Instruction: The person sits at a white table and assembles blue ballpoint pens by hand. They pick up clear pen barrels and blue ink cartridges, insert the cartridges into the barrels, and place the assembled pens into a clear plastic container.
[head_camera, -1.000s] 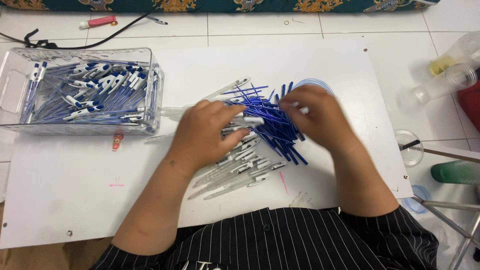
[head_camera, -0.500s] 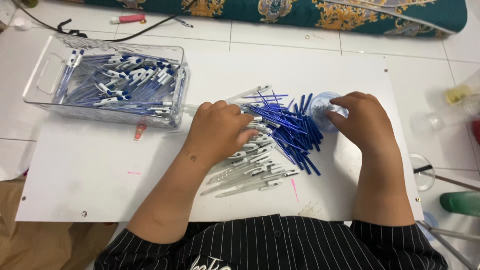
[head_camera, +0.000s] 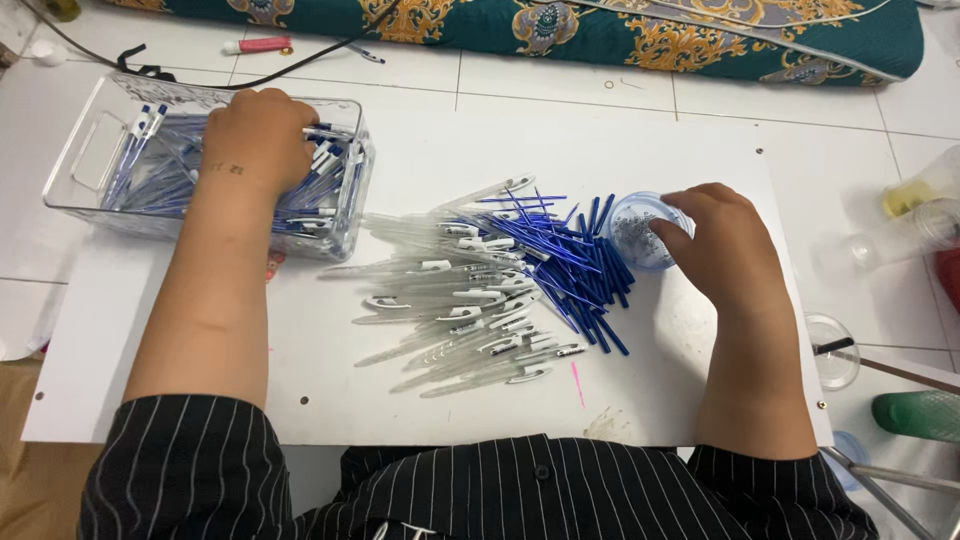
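Observation:
My left hand (head_camera: 258, 135) reaches into a clear plastic bin (head_camera: 82, 150) at the upper left, which holds several blue-and-white pens. Its fingers curl down among the pens, so what they hold is hidden. My right hand (head_camera: 725, 250) rests at a small round clear dish (head_camera: 628, 228) of tiny pieces, fingertips at its rim. Between my hands lie a heap of clear pen barrels (head_camera: 460, 310) and a heap of blue refills (head_camera: 578, 268) on a white board (head_camera: 420, 150).
A pink marker (head_camera: 257, 45) and a black cable (head_camera: 300, 68) lie on the tiled floor beyond the bin. A teal patterned cushion (head_camera: 650, 30) runs along the top. At the right are plastic bottles (head_camera: 920, 205), a clear cup (head_camera: 835, 352) and a green object (head_camera: 915, 415).
My left hand has left the pen heap and moved up and left into the bin. My right hand has shifted from the blue refills to the small dish.

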